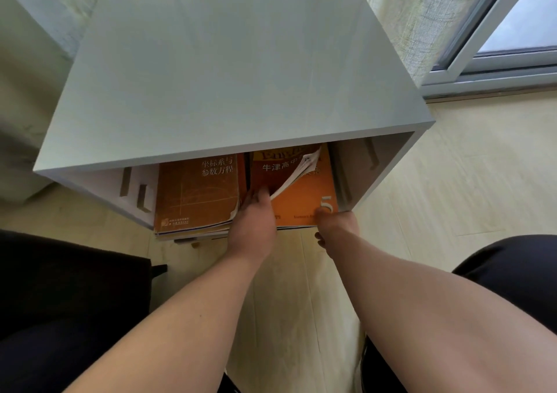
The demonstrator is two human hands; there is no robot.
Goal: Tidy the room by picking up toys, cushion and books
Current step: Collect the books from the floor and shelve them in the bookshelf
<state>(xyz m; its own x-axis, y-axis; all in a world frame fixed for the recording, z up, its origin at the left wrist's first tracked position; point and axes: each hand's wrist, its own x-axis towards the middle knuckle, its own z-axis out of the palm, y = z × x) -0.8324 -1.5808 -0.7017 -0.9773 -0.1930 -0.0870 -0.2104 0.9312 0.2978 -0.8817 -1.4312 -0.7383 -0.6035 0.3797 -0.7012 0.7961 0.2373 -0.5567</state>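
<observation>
By the window, in the open grey cabinet (pixel 229 76) just beyond my wrists, my left hand (pixel 253 226) and right hand (pixel 339 226) pinch the near edge of the orange textbook (pixel 301 199), which looks light and floppy, pages curling, so I'd support its spine.

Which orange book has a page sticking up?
The brighter orange book on the right, marked with a big 5, gripped by the left hand and right hand. The darker orange book on the left lies closed.
</observation>
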